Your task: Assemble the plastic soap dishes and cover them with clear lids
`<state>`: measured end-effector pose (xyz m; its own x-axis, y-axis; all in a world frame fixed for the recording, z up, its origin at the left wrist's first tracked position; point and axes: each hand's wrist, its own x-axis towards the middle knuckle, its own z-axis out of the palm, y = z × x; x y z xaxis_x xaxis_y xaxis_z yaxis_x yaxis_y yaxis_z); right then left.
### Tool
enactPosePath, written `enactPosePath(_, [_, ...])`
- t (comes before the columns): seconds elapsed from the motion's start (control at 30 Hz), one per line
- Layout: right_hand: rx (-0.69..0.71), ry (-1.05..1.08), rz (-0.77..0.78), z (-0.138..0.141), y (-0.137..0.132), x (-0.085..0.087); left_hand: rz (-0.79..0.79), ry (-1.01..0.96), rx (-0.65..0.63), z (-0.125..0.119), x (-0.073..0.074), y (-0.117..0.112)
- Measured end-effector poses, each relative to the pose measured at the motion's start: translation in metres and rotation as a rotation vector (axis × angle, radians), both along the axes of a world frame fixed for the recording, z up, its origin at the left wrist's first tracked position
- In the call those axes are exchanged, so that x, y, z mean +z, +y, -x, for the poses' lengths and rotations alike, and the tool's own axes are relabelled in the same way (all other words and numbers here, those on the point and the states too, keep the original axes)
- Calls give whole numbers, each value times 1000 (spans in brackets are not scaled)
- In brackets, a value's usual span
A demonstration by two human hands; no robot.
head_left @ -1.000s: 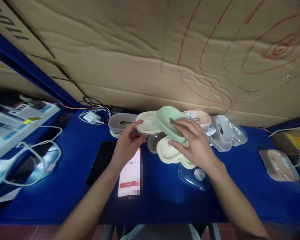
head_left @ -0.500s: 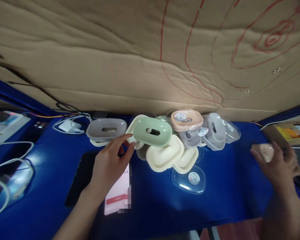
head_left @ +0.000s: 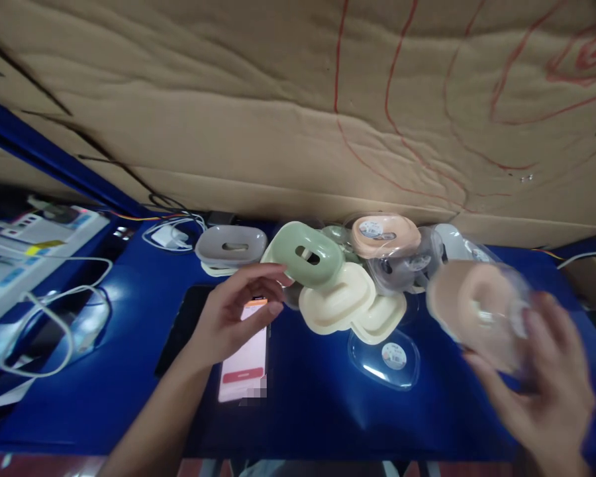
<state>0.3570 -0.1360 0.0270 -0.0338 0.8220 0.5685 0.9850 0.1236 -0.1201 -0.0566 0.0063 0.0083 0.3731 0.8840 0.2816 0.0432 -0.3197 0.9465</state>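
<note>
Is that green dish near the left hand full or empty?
Empty: the green dish shows its inside, bare around the slot, with nothing resting in it.

Peach dish point(head_left: 477, 311) — clear-covered, tilted, held aloft.

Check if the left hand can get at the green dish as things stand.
Likely yes: the left hand seems to hold nothing, its fingertips are at the dish's left edge, and nothing lies on top. The right hand, holding a peach container, is off to the side.
</note>
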Motion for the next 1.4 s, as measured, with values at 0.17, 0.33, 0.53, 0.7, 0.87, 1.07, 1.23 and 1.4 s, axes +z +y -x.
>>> enactPosePath(0.17, [487,34,59,92,80,36,149,-135,-156,-10,-2,-6])
enactPosePath(0.33, [734,125,225,144,122,44,138,-133,46,-14,-11,-1])
enactPosePath(0.53, [528,220,164,130,138,46,20,-82,216,-6,-19,10])
enactPosePath(0.7, [262,-5,81,105,153,30,-104,-9,361,-10,-28,13])
enactPosePath(0.87, [475,-81,138,126,152,26,-150,121,449,-14,-43,12])
enactPosePath(1.07, [766,-14,372,159,166,17,-242,143,444,-11,-56,14])
enactPosePath(1.23, [843,102,426,154,179,23,-210,123,425,-9,-62,17])
enactPosePath(1.4, [753,129,344,149,175,42,-213,240,422,-14,-59,13])
